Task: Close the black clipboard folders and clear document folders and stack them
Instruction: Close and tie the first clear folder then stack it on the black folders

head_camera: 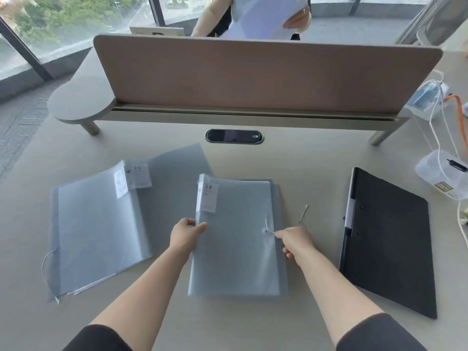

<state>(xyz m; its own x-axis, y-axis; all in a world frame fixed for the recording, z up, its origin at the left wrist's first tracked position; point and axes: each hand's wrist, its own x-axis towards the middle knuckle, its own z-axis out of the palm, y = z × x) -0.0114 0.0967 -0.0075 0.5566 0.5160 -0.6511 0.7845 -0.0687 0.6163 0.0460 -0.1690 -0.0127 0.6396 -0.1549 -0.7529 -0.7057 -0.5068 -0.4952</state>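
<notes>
Fingers of the right hand (pixel 293 243) pinch the thin white closure string (pixel 270 231) at the centre translucent grey plastic document folder's (pixel 235 239) right edge. The left hand (pixel 184 235) grips its left edge; its long axis runs away from the person.

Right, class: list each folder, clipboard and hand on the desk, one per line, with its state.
Left clear folder: open, lying flat, cord loose.
Middle clear folder: closed, cord not yet wound round its button.
Black clipboard folder: closed, flat, apart from the others.
Left hand: gripping the middle folder's left edge.
Right hand: pinching the cord.
</notes>
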